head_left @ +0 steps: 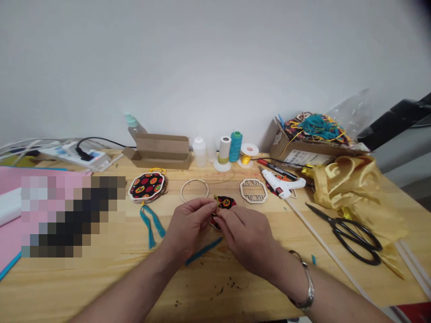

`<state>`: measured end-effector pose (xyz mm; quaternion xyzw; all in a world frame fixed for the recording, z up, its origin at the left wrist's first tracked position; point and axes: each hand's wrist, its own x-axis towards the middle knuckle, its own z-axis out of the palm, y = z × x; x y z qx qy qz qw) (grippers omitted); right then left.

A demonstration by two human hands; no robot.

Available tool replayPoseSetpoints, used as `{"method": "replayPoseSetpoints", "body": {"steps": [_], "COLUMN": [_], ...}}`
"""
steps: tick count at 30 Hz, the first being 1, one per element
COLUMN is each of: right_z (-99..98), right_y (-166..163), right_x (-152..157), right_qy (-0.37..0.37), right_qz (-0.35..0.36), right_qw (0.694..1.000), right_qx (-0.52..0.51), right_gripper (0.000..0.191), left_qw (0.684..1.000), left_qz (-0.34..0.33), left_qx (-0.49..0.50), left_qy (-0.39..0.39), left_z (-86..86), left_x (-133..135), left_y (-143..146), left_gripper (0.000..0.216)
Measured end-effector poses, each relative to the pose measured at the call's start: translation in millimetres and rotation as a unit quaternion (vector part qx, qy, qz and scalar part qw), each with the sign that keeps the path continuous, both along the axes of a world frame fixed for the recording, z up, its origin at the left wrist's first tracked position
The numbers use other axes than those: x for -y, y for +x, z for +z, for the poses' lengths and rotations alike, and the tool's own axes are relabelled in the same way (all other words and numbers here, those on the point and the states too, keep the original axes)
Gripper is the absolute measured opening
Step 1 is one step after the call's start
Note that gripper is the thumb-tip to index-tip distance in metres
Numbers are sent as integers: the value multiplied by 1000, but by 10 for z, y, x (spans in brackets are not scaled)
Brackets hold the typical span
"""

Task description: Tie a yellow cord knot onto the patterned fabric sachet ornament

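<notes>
My left hand [186, 225] is closed, thumb and forefinger pinching a thin yellow cord [217, 202]. Close beside it, my right hand [247, 231] is closed too, with its fingertips pressed together at the lower part of the same cord. Just under the fingers is a black and red patterned fabric ornament [226, 202], partly covered by both hands. A teal tassel strand [204, 251] lies on the table below them. Beyond the left hand rests a thin round hoop [182, 190], and a wooden lattice frame [253, 198] lies beyond the right hand.
A finished-looking patterned ornament [147, 186] with teal tassels lies left. Thread spools [236, 147] and an open cardboard box [164, 154] stand at the back. To the right are a white glue gun [282, 183], black scissors [357, 234], gold cloth [358, 193] and a filled carton [303, 152].
</notes>
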<state>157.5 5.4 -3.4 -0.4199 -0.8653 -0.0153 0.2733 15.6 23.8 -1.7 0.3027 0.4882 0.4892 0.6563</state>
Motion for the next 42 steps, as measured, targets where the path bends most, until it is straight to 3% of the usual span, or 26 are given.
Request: {"method": "replayPoseSetpoints", "body": {"steps": [6,13,16,19,21,23,26,28,35,42], "right_z": [-3,-4,-1,25,44,56,53,43,35,60], "right_y": [2,-21,-16,2,16,24,15,-2,-42,-29], "right_x": [27,36,15,-43,-101,-165,-238,-260,-248,-254], "right_qy": [99,113,79,-16,-101,-202,-383,-459,-502,-480], "right_qz": [18,37,72,57,-2,-59,-71,-56,-55,-72], "right_qw": [987,981,990,995,974,934,840,781,693,688], "right_qx": [124,153,89,-83,-204,-290,-377,-421,-514,-539], "right_gripper": [14,17,16,16,16,17,23,22,15,11], "left_qw": [997,992,993,996,998,999,998,995,990,984], "left_qz": [-13,-17,-23,-19,-22,-37,-58,-68,-97,-137], "left_qx": [72,106,90,81,62,29,-23,-53,-97,-106], "left_qy": [-35,-70,-67,-45,-20,0,24,40,45,40], "left_z": [-14,-55,-62,-52,-40,-28,-16,-10,-29,-51], "left_x": [4,-5,-5,-1,5,14,27,37,61,71], "left_y": [1,-13,-17,-8,3,13,15,11,-1,-9], "left_gripper": [9,10,13,14,11,10,10,10,11,16]}}
